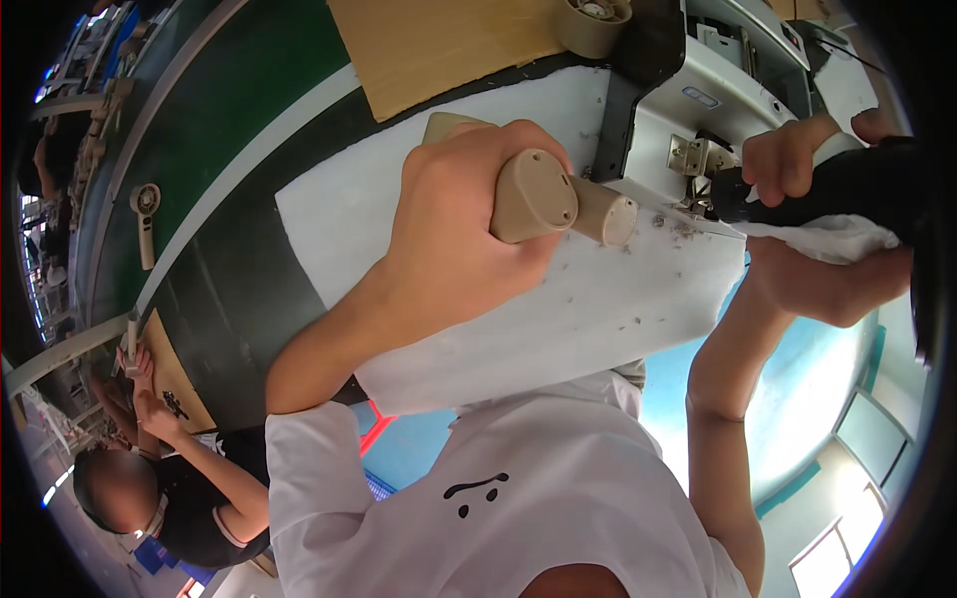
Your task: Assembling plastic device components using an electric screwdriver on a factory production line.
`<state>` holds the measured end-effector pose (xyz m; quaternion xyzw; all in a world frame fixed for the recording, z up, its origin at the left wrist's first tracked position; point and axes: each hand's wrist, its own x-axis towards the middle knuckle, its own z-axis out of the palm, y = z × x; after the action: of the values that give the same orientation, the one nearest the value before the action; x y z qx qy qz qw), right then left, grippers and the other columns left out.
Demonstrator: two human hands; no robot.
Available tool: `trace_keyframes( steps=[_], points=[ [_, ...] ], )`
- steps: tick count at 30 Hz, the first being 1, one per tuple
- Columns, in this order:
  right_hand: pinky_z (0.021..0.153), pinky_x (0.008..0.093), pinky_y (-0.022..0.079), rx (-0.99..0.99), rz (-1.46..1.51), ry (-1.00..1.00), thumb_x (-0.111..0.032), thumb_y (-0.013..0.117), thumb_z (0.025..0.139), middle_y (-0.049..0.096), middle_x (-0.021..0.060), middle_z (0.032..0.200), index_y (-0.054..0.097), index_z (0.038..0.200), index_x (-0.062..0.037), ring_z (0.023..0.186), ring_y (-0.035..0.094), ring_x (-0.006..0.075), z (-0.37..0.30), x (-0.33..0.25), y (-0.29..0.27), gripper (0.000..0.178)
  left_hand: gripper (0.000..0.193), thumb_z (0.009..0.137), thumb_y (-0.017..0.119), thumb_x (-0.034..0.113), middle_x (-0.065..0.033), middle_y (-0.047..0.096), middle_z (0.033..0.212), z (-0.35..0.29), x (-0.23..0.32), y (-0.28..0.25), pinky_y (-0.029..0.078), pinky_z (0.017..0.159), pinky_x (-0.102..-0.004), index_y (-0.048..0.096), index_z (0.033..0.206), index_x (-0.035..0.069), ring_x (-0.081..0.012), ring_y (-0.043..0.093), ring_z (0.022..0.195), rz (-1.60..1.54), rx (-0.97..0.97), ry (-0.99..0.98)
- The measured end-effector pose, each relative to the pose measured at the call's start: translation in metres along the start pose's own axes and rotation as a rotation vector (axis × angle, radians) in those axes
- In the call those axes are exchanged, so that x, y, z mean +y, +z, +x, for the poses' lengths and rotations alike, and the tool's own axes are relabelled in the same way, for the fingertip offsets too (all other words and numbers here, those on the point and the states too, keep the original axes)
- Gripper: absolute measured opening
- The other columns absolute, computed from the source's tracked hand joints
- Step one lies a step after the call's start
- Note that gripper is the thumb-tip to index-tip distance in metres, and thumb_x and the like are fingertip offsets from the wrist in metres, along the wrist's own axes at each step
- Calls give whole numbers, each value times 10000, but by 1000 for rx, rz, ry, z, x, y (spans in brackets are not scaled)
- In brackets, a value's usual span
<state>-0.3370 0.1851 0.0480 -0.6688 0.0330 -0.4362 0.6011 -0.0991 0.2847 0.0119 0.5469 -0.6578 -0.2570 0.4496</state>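
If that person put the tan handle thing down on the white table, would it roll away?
Probably a little. The beige handle in the left hand looks rounded with a flat end cap, so it might rock or roll sideways. It looks like hard, smooth plastic, so likely stiff, a bit slippery and fairly light. The white table looks soft, which would likely slow it.

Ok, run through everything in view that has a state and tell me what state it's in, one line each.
Beige plastic handle-shaped part: gripped in the left hand, held over the white foam pad.
Black power tool: held in the right hand, wrapped in white cloth.
White foam pad: lying flat, speckled with dark shavings.
Small beige handheld fan: lying untouched on the green belt.
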Motion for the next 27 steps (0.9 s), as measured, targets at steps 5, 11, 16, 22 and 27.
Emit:
trace_keyframes(
  steps=[5, 11, 16, 22, 27],
  points=[
    [671, 326, 350, 67, 103, -12, -682, 472, 850, 455, 46, 771, 455, 1201, -89, 643, 436, 146, 6, 4, 5, 689, 255, 637, 717, -53, -61, 680, 814, -1, 1, 2, 495, 686, -273, 660, 868, 37, -170, 631, 726, 44, -5, 4],
    [677, 270, 359, 82, 161, -137, -584, 589, 832, 488, -2, 778, 489, 1090, -117, 659, 464, 101, 16, -8, 16, 542, 291, 591, 690, -62, -74, 669, 804, 0, 3, 3, 497, 718, -325, 653, 860, 44, -250, 616, 711, 15, -13, 125],
    [750, 173, 384, 279, 556, -255, -421, 810, 752, 519, -73, 760, 517, 830, -190, 730, 471, 46, 18, -8, 77, 380, 294, 585, 685, -64, -74, 648, 755, -5, 4, 5, 489, 730, -335, 647, 852, 54, -257, 585, 671, 6, 15, 173],
    [772, 165, 394, 202, 713, -249, -464, 792, 768, 511, -78, 753, 513, 836, -191, 752, 463, 51, 32, 3, 64, 396, 291, 596, 696, -60, -77, 645, 747, -9, 5, 7, 488, 731, -341, 651, 858, 58, -265, 574, 652, -33, 51, 230],
    [771, 164, 396, 20, 609, -225, -485, 777, 782, 502, -83, 754, 514, 856, -190, 751, 461, 53, 37, -2, 99, 402, 276, 598, 686, -46, -111, 668, 777, -10, 7, 6, 484, 759, -394, 644, 856, 43, -331, 599, 717, -50, 19, 175]
  ],
)
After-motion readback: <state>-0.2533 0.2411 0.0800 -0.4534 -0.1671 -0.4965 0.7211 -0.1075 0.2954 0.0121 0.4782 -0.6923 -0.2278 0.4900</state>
